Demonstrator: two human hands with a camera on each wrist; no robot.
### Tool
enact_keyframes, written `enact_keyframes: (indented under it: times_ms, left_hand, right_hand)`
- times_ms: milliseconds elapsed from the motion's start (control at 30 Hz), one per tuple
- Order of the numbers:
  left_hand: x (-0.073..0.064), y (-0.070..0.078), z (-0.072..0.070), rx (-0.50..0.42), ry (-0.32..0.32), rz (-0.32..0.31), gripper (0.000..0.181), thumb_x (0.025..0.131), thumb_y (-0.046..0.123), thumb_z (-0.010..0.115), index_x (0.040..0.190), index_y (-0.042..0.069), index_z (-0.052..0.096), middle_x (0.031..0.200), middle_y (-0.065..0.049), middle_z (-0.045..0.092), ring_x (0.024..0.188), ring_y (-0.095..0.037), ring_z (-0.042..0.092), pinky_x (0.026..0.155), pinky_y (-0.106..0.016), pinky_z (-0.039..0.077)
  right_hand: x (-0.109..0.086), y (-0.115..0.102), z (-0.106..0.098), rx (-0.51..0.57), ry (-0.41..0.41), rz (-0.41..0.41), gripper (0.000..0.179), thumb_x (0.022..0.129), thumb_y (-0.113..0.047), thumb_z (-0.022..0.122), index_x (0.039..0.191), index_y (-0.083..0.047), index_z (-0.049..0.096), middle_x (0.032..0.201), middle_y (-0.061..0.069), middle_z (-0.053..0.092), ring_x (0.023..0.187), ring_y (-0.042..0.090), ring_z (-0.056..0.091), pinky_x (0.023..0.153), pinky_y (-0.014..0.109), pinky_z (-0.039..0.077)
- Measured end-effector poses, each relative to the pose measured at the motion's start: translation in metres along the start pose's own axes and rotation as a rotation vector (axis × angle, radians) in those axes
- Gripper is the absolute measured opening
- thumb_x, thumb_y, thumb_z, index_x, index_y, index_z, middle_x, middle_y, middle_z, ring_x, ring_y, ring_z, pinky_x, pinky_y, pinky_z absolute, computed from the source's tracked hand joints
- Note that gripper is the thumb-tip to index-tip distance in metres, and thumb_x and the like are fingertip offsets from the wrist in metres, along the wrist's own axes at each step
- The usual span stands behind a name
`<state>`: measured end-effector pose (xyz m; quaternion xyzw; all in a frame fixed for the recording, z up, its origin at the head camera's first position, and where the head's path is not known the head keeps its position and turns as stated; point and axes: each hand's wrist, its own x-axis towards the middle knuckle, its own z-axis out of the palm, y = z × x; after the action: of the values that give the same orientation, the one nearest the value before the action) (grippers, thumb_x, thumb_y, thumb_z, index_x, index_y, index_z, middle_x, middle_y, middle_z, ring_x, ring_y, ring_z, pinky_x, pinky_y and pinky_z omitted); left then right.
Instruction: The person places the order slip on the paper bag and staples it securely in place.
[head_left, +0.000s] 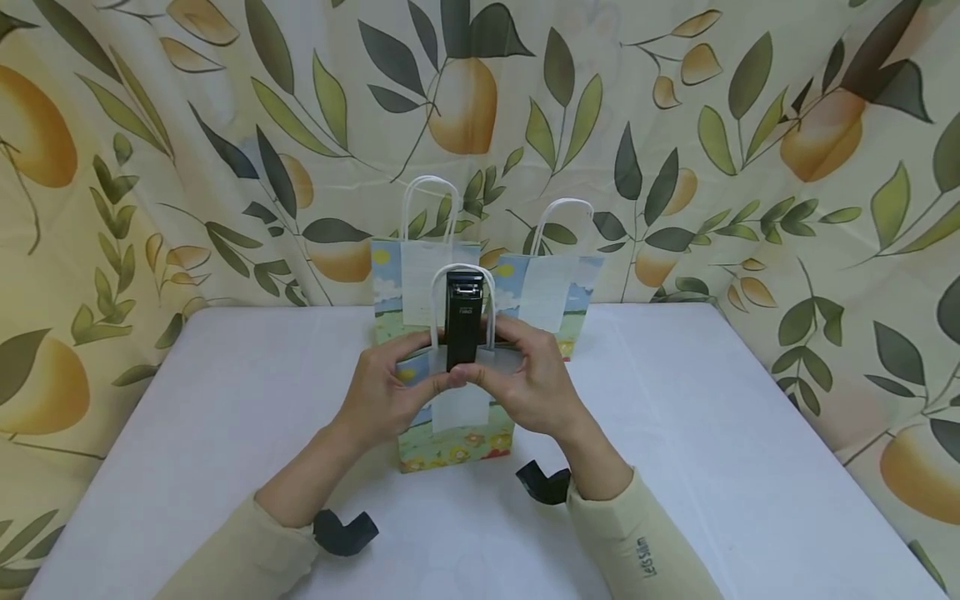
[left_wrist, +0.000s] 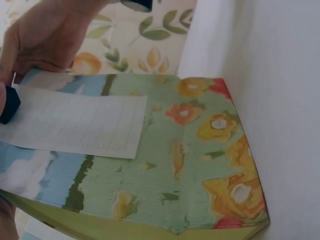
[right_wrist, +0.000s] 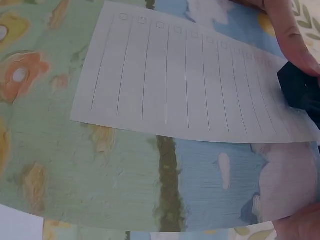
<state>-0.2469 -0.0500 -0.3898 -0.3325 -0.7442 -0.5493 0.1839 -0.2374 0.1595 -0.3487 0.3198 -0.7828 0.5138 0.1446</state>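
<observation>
A black stapler (head_left: 463, 321) stands upright over the top edge of the front paper gift bag (head_left: 456, 452), between its white handles. My left hand (head_left: 384, 387) and my right hand (head_left: 536, 379) grip the stapler from either side, thumbs meeting at its lower end, other fingers reaching behind the bag and largely hidden. On the bag's front lies a white ruled slip (head_left: 459, 414); in the right wrist view its lines and small boxes show, with the stapler (right_wrist: 297, 90) at its top end. The left wrist view shows the same slip (left_wrist: 80, 120) beside the stapler (left_wrist: 9, 105).
Behind stand two similar gift bags, the left one (head_left: 386, 287) and the right one (head_left: 577, 300), each with a white slip on its front. A white-covered table (head_left: 262, 367) carries them. A fruit-patterned curtain (head_left: 555, 175) hangs at the back.
</observation>
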Motion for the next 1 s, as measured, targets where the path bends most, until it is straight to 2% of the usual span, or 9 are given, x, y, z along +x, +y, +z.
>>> enact_keyframes:
  times_ms: [267,600,667,833,900,1000]
  left_hand:
    - [0.000,0.003,-0.005,0.015,-0.027,-0.085,0.052,0.079,0.015,0.091,0.128,0.012,0.072,0.126,-0.003,0.076,0.122,-0.020,0.070,0.104,-0.041,0.055]
    - [0.002,0.002,-0.011,-0.027,-0.130,-0.179,0.058,0.080,0.022,0.092,0.133,0.020,0.068,0.133,0.003,0.072,0.129,-0.018,0.064,0.109,-0.049,0.050]
    - [0.001,0.002,-0.012,-0.027,-0.146,-0.180,0.056,0.084,0.021,0.089,0.134,0.019,0.066,0.134,0.001,0.071,0.127,-0.019,0.065,0.107,-0.049,0.051]
    - [0.002,-0.001,-0.014,-0.018,-0.149,-0.130,0.031,0.102,0.017,0.066,0.133,0.014,0.067,0.131,-0.004,0.072,0.125,-0.021,0.068,0.101,-0.041,0.056]
    - [0.003,-0.002,-0.014,-0.020,-0.138,-0.113,0.027,0.105,0.017,0.061,0.132,0.014,0.069,0.130,-0.004,0.073,0.125,-0.020,0.068,0.100,-0.037,0.057]
    - [0.004,-0.002,-0.013,-0.029,-0.119,-0.101,0.026,0.105,0.016,0.062,0.129,0.014,0.071,0.127,-0.003,0.075,0.120,-0.016,0.070,0.095,-0.032,0.058]
  right_hand:
    - [0.001,-0.005,-0.005,-0.015,-0.053,0.053,0.044,0.082,-0.008,0.088,0.123,-0.009,0.072,0.118,0.004,0.076,0.112,0.018,0.069,0.104,0.045,0.052]
    - [-0.001,-0.009,-0.014,-0.032,-0.113,0.056,0.055,0.079,-0.010,0.091,0.129,-0.010,0.068,0.119,0.003,0.075,0.113,0.018,0.068,0.104,0.044,0.051]
    - [-0.001,-0.009,-0.015,-0.032,-0.119,0.059,0.058,0.078,-0.010,0.091,0.131,-0.011,0.067,0.120,0.003,0.075,0.112,0.018,0.068,0.103,0.044,0.052]
    - [-0.002,-0.008,-0.018,-0.026,-0.142,0.068,0.062,0.076,-0.010,0.093,0.132,-0.012,0.066,0.123,0.001,0.074,0.114,0.017,0.066,0.102,0.041,0.052]
    - [-0.002,-0.008,-0.018,-0.028,-0.149,0.057,0.062,0.075,-0.009,0.093,0.132,-0.012,0.066,0.124,0.001,0.074,0.115,0.017,0.066,0.102,0.040,0.052]
    - [-0.001,-0.008,-0.019,-0.031,-0.143,0.027,0.064,0.076,-0.008,0.093,0.133,-0.012,0.065,0.125,0.003,0.074,0.116,0.018,0.067,0.104,0.042,0.052]
